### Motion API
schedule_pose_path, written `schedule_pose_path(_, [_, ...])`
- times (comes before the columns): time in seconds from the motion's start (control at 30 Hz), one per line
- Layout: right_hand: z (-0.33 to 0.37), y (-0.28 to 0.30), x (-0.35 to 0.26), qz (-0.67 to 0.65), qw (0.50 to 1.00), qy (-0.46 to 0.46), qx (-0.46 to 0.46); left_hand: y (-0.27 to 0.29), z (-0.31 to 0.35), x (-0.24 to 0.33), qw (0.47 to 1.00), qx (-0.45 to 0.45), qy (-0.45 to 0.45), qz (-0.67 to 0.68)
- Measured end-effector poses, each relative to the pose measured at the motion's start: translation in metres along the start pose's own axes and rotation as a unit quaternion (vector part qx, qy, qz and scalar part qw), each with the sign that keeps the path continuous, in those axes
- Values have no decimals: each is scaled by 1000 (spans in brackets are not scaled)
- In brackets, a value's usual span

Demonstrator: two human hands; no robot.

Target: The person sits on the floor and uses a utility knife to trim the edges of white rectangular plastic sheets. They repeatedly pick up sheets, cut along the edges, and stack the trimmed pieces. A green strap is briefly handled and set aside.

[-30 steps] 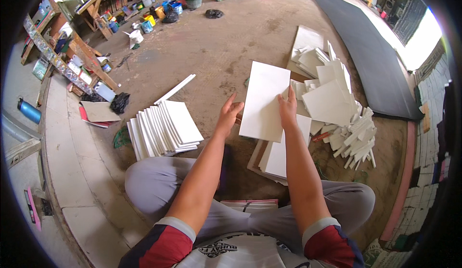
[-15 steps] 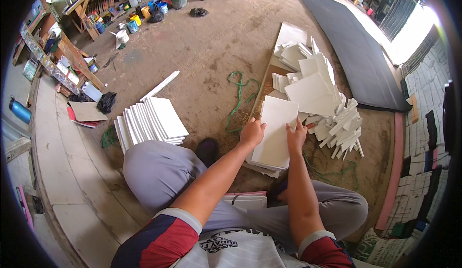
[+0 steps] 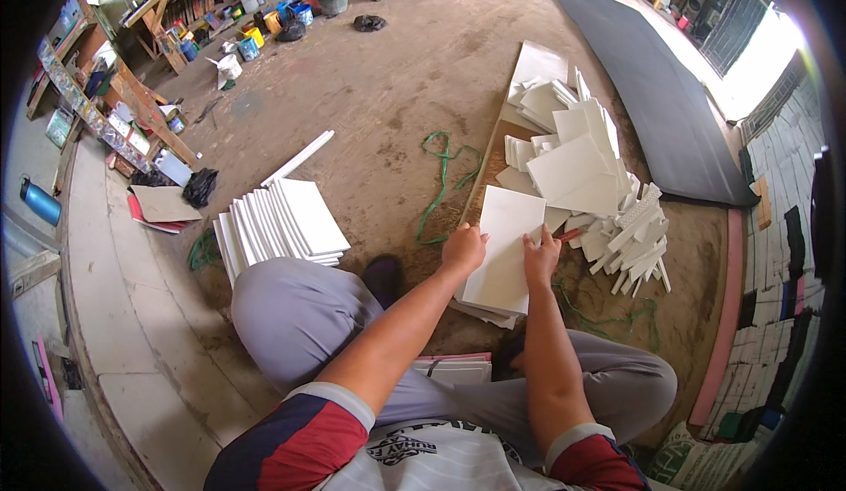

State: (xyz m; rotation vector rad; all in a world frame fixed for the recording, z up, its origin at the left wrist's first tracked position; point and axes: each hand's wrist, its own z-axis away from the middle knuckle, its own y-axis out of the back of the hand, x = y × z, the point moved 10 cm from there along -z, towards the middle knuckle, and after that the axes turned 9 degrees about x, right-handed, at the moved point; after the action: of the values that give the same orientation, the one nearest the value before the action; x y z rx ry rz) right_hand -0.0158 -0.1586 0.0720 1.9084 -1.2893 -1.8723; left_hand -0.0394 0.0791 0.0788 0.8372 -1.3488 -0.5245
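Observation:
In front of me lies a white rectangular sheet (image 3: 504,249), on top of other pale pieces whose edges show below its near end. My left hand (image 3: 465,249) is closed at its left edge, fingers curled in. On the opposite edge, my right hand (image 3: 541,256) grips with the thumb along the top. A small orange-red object (image 3: 571,234) shows beside my right fingers; whether they touch it I cannot tell. Beyond that hand spreads a loose heap of white offcuts (image 3: 577,169). Left of my raised knee, a fanned stack of white sheets (image 3: 304,218) rests on the floor.
A brown board (image 3: 477,193) lies under the heap's left side. Green string (image 3: 437,191) trails on the floor. A long dark grey mat (image 3: 643,85) stretches at the right. Paint cans and a grey bucket (image 3: 332,1) stand far back. White strips (image 3: 300,158) lie beyond the stack.
The whole view has shifted slightly. My hands stay at both sides of the white sheet, and its edges look a little more in line with the pieces below.

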Motion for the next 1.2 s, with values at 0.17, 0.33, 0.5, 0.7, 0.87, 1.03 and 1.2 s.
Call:
schedule_pose_path(0.17, [-1, -4, 2, 18, 1000, -1, -8, -5, -2, -5, 1000, -14, 8, 14])
schedule_pose_path(0.33, [1, -1, 4, 44, 999, 5, -3, -2, 0, -1, 1000, -12, 13, 5])
schedule_pose_path(0.5, [11, 10, -23, 158, 987, -9, -4, 5, 2, -5, 998, -42, 49, 3])
schedule_pose_path(0.7, [21, -6, -113, 125, 977, 167, 34, 28, -15, -57, 989, 33, 126, 73])
schedule_pose_path(0.87, [112, -91, -243, 14, 940, 335, -66, 79, -43, -224, 955, 192, 223, 37])
schedule_pose_path(1.03, [187, -187, -238, -21, 898, 377, -226, 162, 2, -251, 900, 112, 400, -134])
schedule_pose_path(1.2, [248, -236, -250, -20, 876, 378, -299, 169, 37, -318, 860, 104, 468, -175])
